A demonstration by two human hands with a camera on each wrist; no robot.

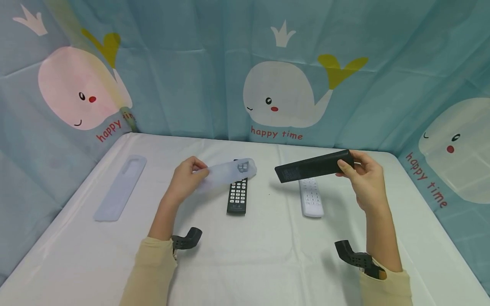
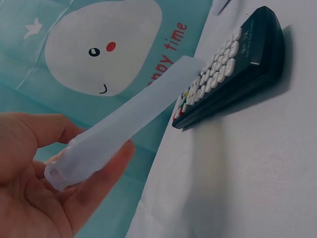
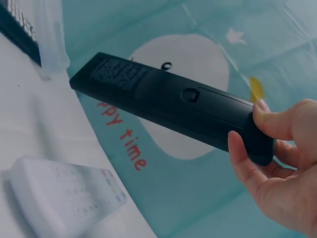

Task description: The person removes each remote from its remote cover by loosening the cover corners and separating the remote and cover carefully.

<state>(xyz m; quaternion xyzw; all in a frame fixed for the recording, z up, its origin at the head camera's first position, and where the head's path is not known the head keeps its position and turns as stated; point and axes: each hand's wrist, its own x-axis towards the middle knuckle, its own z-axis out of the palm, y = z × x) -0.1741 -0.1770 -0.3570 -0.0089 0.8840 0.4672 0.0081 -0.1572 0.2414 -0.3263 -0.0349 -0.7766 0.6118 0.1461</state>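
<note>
My left hand [image 1: 186,178] pinches a translucent, frosted silicone sleeve [image 1: 222,173] by one end, raised over the table. The sleeve [image 2: 124,114] slants away from my fingers in the left wrist view. Opposite it, my right hand [image 1: 368,178] grips the end of a black remote control [image 1: 314,166], whose other end points left toward the sleeve. The back of this black remote [image 3: 168,101], with its label and battery cover, shows in the right wrist view. A gap separates sleeve and remote.
A second black remote with white buttons [image 1: 237,197] lies on the white table [image 1: 260,263], partly behind the sleeve. A white remote [image 1: 311,199] lies below the held one. Another translucent sleeve [image 1: 120,189] lies at the left. A whale-print curtain [image 1: 199,85] hangs behind.
</note>
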